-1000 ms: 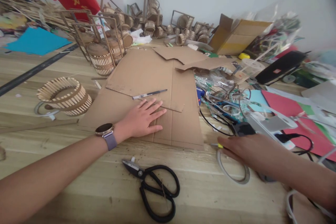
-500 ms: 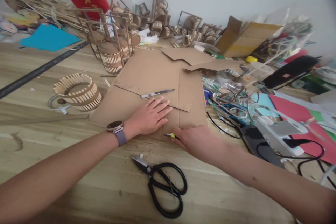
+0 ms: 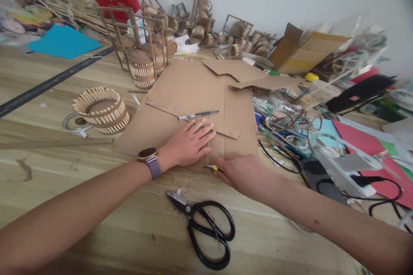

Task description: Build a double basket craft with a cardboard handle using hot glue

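My left hand lies flat with its fingers spread on a sheet of brown cardboard. In my right hand is a utility knife, its yellow tip and narrow blade showing past the fingers; the rest of it is hidden in the grip. The blade is at the cardboard's near edge, just right of my left hand. A pen rests on the cardboard beyond my left fingertips. Black-handled scissors lie on the wooden table nearer to me.
A small slatted wooden bucket stands at left, with framed buckets behind it. Cut cardboard pieces overlap the far right of the sheet. Cables, a power strip and coloured paper crowd the right side.
The whole view has shifted slightly, so everything appears a little further right. Both hands keep nearly the same place on the cardboard, the right still gripping the knife.
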`<state>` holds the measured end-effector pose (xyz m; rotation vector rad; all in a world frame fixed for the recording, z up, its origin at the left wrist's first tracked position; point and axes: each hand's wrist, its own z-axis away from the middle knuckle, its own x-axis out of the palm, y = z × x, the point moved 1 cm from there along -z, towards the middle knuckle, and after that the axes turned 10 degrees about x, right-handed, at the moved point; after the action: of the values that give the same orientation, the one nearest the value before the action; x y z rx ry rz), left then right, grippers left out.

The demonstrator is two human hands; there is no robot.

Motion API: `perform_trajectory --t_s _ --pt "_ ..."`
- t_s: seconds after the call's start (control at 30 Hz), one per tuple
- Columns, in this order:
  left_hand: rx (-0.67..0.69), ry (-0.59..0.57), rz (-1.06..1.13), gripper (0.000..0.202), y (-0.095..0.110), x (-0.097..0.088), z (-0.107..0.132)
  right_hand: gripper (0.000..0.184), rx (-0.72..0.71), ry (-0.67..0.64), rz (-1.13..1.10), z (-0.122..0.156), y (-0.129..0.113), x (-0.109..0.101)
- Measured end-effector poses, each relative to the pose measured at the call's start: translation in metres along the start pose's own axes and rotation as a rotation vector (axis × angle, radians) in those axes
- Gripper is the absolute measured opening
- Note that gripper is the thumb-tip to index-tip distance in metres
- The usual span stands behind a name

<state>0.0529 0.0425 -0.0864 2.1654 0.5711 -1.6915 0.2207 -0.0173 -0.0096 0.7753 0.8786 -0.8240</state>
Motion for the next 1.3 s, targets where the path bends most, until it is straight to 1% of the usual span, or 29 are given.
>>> perform_trajectory --t_s 0.17,0.37,0.5,0.6,0.73,1.0,1.3 --pt "-0.008 0.011 0.011 0.055 0.000 0.000 0.000 0.025 -0.019 0.003 0.015 -0.001 0.000 -0.002" --pt "-0.020 0.014 0.067 0.054 -0.002 -0.005 0.000 0.016 -0.051 0.022 0.058 -0.009 -0.003 -0.008" --pt "-0.022 0.005 0.117 0.053 -0.004 -0.007 0.000 0.021 -0.068 -0.006 0.063 -0.011 -0.003 -0.016" --pt "-0.023 -0.001 0.148 0.053 -0.005 -0.008 0.000 0.021 -0.074 -0.003 0.055 -0.011 -0.002 -0.019" --pt "-0.016 0.016 0.169 0.054 -0.005 -0.009 0.001 0.020 -0.066 -0.017 0.036 -0.012 -0.001 -0.015" --pt "0.002 0.032 0.171 0.055 -0.007 -0.006 0.002 0.020 -0.095 0.046 -0.002 -0.009 0.002 -0.005" --pt "0.041 0.011 0.074 0.044 -0.003 -0.005 0.000 0.021 -0.083 0.089 -0.028 -0.014 0.003 0.010"
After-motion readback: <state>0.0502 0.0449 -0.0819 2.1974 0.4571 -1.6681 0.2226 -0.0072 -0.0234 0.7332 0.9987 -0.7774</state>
